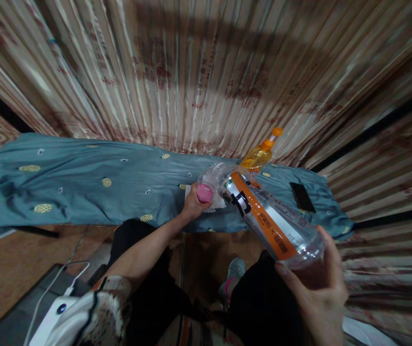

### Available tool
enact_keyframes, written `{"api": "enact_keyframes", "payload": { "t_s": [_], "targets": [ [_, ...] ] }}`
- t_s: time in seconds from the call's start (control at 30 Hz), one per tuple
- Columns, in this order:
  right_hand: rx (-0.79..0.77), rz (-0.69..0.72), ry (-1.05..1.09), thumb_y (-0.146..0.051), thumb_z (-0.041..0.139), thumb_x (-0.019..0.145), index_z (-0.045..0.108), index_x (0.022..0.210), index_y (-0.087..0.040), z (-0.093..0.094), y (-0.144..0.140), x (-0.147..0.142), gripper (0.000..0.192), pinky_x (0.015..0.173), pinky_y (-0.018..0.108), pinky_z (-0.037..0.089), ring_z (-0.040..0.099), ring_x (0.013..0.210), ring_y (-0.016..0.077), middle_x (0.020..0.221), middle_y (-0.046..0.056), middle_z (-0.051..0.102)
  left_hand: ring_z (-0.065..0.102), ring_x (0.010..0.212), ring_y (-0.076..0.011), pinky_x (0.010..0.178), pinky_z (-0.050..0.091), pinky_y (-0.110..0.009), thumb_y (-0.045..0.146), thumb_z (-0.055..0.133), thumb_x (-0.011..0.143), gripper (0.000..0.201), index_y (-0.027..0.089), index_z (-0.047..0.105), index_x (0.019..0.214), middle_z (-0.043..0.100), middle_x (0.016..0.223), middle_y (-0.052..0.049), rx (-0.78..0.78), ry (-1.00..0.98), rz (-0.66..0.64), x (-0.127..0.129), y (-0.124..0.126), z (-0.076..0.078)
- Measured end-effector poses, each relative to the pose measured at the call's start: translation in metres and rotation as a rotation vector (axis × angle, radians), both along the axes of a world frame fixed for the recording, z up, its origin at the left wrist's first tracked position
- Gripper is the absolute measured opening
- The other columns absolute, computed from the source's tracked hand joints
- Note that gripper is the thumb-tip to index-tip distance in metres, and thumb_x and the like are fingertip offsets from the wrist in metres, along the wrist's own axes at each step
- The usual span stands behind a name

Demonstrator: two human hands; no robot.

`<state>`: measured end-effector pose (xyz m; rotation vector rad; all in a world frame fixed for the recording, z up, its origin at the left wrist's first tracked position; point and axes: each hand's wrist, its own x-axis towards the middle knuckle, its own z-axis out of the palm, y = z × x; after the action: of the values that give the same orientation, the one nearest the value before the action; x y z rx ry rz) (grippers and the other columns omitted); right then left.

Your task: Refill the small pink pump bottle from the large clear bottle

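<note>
The right hand [317, 283] grasps the base of a big clear plastic bottle [263, 216], with the fingers wrapped around the bottom. The bottle is tilted strongly, its neck pointing down and away toward the bed, and it carries an orange and white label with a black mark. Some dark reddish liquid sits in the low end near the palm; how much is inside I cannot tell.

The left hand [193, 206] is closed around a small clear cup [208, 185], which has a pink part at the bottom. The mouth of the bottle is just beside the rim of this cup, maybe touching it. Under the cup lies a white tissue [220, 202] on the blue bedsheet [83, 182].

Behind the 2 containers stands 1 orange bottle [258, 156] with an orange cap, filled with yellow-orange liquid, and it leans a little to the right. A black phone [302, 197] lies flat on the sheet, to the right of the big bottle. A striped curtain [206, 72] hangs behind the bed.
</note>
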<state>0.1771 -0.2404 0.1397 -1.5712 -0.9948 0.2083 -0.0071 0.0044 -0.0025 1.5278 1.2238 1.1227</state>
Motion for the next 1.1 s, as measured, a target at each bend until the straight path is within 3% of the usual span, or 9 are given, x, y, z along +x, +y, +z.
{"api": "enact_keyframes", "payload": {
  "t_s": [0.37, 0.6, 1.1],
  "targets": [
    [-0.009, -0.002, 0.032, -0.046, 0.099, 0.065, 0.056, 0.158, -0.025, -0.0007, 0.0, 0.0008, 0.104, 0.102, 0.043, 0.061, 0.068, 0.13, 0.0339, 0.158, 0.013, 0.058, 0.074, 0.106, -0.026, 0.096, 0.06, -0.039, 0.02, 0.094, 0.06, 0.082, 0.021, 0.053, 0.131, 0.073, 0.119, -0.006, -0.046, 0.0, 0.007, 0.0004, -0.0027, 0.0085],
    [-0.006, -0.006, 0.0, -0.046, 0.099, 0.066, 0.058, 0.155, -0.025, -0.0001, -0.0005, 0.0001, 0.1, 0.111, 0.047, 0.057, 0.06, 0.142, 0.0367, 0.163, 0.011, 0.054, 0.074, 0.101, -0.0239, 0.093, 0.061, -0.038, 0.02, 0.094, 0.06, 0.081, 0.022, 0.052, 0.13, 0.074, 0.115, -0.004, -0.023, -0.015, 0.0, 0.0007, -0.0018, 0.005],
    [-0.021, -0.01, 0.014, -0.048, 0.098, 0.066, 0.057, 0.156, -0.025, 0.0006, -0.0007, -0.0004, 0.102, 0.114, 0.052, 0.055, 0.059, 0.142, 0.0393, 0.163, 0.013, 0.053, 0.074, 0.105, -0.0258, 0.096, 0.06, -0.04, 0.022, 0.094, 0.061, 0.079, 0.021, 0.052, 0.129, 0.073, 0.116, -0.005, -0.031, 0.011, -0.001, 0.0002, -0.0022, 0.0068]
  ]
}}
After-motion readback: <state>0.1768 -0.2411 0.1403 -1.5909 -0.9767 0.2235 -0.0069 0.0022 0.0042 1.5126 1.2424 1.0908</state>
